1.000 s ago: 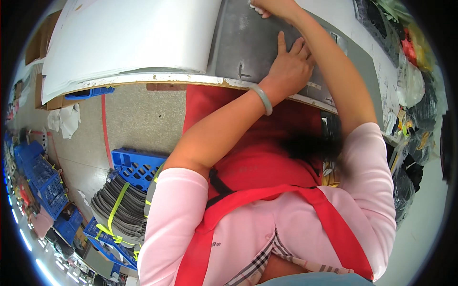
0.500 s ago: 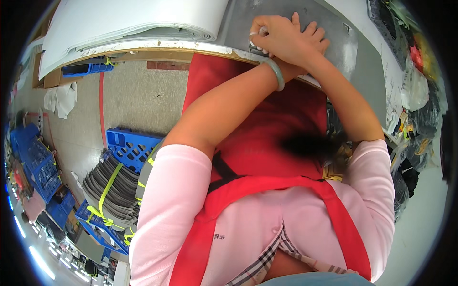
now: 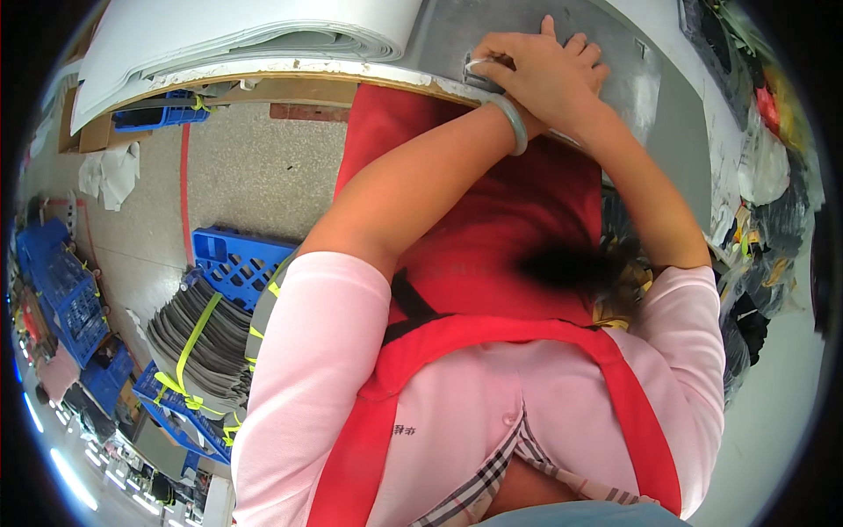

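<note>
L hand (image 3: 581, 65) lies on smooth, dark-grey flat sheet (image 3: 622, 68) atop chipped white-edged surface (image 3: 443, 85), fingers apart; R hand (image 3: 546, 77) crosses over, fingers curled (grip on small whitish bit (image 3: 479, 63): can't tell).

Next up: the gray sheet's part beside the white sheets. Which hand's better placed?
Probably the right hand: crossed over the left hand, it seems to pinch something small and whitish on the gray sheet, nearer the white sheets. The left is spread farther right.
</note>
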{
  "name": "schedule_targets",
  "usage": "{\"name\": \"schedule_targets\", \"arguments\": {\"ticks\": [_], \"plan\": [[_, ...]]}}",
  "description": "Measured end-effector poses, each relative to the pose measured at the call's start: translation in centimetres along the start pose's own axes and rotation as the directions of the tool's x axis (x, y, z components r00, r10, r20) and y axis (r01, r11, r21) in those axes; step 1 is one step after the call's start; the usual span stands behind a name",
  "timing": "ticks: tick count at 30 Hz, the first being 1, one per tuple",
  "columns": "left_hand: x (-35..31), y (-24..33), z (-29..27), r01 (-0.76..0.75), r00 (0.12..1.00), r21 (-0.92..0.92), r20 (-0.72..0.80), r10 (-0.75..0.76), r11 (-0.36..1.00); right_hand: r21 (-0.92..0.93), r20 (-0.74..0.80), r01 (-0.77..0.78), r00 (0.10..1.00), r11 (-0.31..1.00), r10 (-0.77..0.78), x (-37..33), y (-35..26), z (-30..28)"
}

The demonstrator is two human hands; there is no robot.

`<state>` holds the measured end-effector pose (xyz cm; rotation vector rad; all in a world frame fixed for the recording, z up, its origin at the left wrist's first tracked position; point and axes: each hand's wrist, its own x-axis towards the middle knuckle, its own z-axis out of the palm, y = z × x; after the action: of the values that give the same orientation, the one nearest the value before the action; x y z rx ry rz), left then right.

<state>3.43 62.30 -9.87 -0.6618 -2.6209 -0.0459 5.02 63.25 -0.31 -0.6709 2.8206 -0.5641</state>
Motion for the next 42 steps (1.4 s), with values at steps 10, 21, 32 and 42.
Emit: {"name": "schedule_targets", "arguments": {"ticks": [10,21,32,42], "plan": [[0.4,-0.7,0.1,-0.133,0.979,-0.497,-0.2,0.036,0.857,0.03,0.108,0.08,0.991,0.996,-0.083,1.1,-0.4,-1.1],[0.1,-1.9,-4.4,-0.109,0.99,-0.557,0.01,0.138,0.823,0.458,-0.402,-0.437,0.675,0.774,0.619,-9.7,23.0,-5.3],[-0.6,-1.7,-4.9,-0.211,0.973,-0.66,-0.211,0.091,0.721,0.886,-0.11,-0.185,0.806,0.425,0.581,-10.7,23.4,-5.9],[-3.8,-7.0,-10.4,-0.132,0.964,-0.664,0.085,0.25,0.736,0.945,-0.225,0.317,0.808,-0.078,0.545,-9.2,23.0,-4.1]]}}
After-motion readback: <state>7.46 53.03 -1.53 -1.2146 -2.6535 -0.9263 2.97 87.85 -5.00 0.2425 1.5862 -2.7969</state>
